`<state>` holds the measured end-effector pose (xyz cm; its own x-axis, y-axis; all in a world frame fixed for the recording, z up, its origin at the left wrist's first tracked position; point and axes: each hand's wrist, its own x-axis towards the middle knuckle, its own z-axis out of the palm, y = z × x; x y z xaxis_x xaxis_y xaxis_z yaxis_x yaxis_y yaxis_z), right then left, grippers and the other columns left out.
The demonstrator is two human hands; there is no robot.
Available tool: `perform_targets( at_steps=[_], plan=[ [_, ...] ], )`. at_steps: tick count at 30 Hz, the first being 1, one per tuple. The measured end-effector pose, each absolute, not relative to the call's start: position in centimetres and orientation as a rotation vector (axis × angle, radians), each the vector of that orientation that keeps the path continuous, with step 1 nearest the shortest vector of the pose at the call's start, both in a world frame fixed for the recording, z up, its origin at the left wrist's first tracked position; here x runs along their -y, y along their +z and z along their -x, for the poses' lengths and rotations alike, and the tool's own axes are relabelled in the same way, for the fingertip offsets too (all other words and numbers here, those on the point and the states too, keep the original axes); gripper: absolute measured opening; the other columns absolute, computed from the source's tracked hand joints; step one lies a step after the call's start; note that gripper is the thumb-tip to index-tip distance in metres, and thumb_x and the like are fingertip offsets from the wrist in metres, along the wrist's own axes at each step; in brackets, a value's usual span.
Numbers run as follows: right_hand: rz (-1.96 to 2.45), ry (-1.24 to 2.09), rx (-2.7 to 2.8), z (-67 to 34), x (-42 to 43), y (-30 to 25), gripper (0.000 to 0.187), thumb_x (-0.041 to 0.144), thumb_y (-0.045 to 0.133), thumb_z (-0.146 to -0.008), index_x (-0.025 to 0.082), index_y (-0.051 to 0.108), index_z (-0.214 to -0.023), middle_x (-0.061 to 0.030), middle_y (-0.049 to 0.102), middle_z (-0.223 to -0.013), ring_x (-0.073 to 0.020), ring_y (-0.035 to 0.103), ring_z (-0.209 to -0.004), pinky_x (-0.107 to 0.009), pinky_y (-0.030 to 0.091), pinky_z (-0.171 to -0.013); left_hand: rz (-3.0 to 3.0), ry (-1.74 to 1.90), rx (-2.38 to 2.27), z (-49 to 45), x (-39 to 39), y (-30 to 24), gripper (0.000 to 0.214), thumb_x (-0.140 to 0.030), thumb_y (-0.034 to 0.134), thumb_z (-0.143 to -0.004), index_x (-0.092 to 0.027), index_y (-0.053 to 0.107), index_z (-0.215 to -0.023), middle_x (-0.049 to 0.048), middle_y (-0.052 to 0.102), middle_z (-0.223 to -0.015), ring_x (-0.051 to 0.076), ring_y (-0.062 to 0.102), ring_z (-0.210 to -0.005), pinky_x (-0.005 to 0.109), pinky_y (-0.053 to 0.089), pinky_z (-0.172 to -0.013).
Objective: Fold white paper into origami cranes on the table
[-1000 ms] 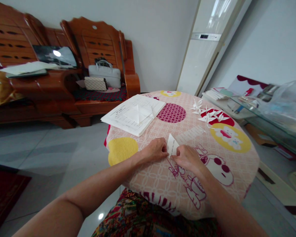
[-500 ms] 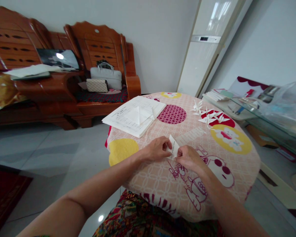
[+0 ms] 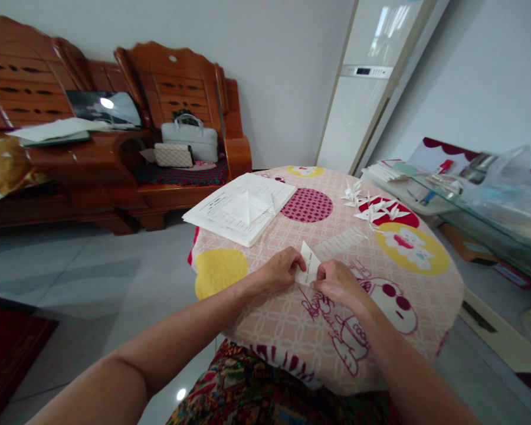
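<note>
A small folded sheet of white paper (image 3: 308,264) with a line of print lies between my hands, its pointed corner away from me. My left hand (image 3: 283,268) pinches its left edge with thumb and fingers. On the right edge, my right hand (image 3: 336,280) has its fingertips closed on the paper. Beyond the hands lies a pale printed strip (image 3: 341,243) on the tablecloth (image 3: 274,324). Several white folded paper cranes (image 3: 376,208) are grouped at the table's far right.
A stack of printed paper (image 3: 216,215) with a creased white square (image 3: 248,206) on top sits at the table's far left. To the right stands a glass shelf (image 3: 482,230) holding a plastic bag (image 3: 508,183). Wooden chairs (image 3: 177,88) with bags stand behind.
My left hand has shifted slightly on the paper's left edge, so more of its printed face shows. The right hand keeps nearly the same hold. The view has moved a little.
</note>
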<state>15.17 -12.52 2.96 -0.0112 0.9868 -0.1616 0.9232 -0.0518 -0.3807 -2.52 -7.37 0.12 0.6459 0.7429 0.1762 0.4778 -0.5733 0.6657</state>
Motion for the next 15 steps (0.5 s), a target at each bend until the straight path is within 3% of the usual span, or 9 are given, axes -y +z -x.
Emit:
perform_targets(
  at_steps=[4, 8, 15],
  plan=[
    [2.067, 0.561, 2.07, -15.1, 12.6, 2.8, 0.006, 0.019, 0.063, -0.064, 0.016, 0.067, -0.061, -0.0053, 0.066, -0.061, -0.0163, 0.059, -0.062, -0.024, 0.031, -0.054, -2.256, 0.68, -0.867, 1.7, 8.4, 1.1, 0.034, -0.001, 0.05, -0.06, -0.015, 0.064, -0.087, 0.0024, 0.059, -0.086, 0.014, 0.055, -0.078, 0.023, 0.043, -0.068],
    [2.024, 0.583, 2.083, -15.4, 12.7, 3.0, 0.008, 0.015, 0.06, -0.065, 0.015, 0.067, -0.061, -0.0045, 0.063, -0.058, -0.0154, 0.058, -0.06, -0.024, 0.03, -0.052, -2.115, 0.599, -0.804, 0.2, 9.8, 1.1, 0.019, -0.01, 0.054, -0.068, -0.014, 0.061, -0.086, -0.0002, 0.061, -0.074, 0.012, 0.056, -0.066, 0.022, 0.043, -0.061],
    [1.771, 0.894, 2.067, -18.7, 13.3, 3.5, 0.018, 0.016, 0.053, -0.071, 0.013, 0.07, -0.065, 0.0004, 0.062, -0.056, -0.0123, 0.054, -0.054, -0.021, 0.033, -0.051, -2.119, 0.55, -0.803, 0.4, 9.2, -0.5, 0.024, -0.007, 0.05, -0.068, -0.014, 0.061, -0.088, 0.001, 0.063, -0.077, 0.013, 0.058, -0.07, 0.022, 0.044, -0.062]
  ],
)
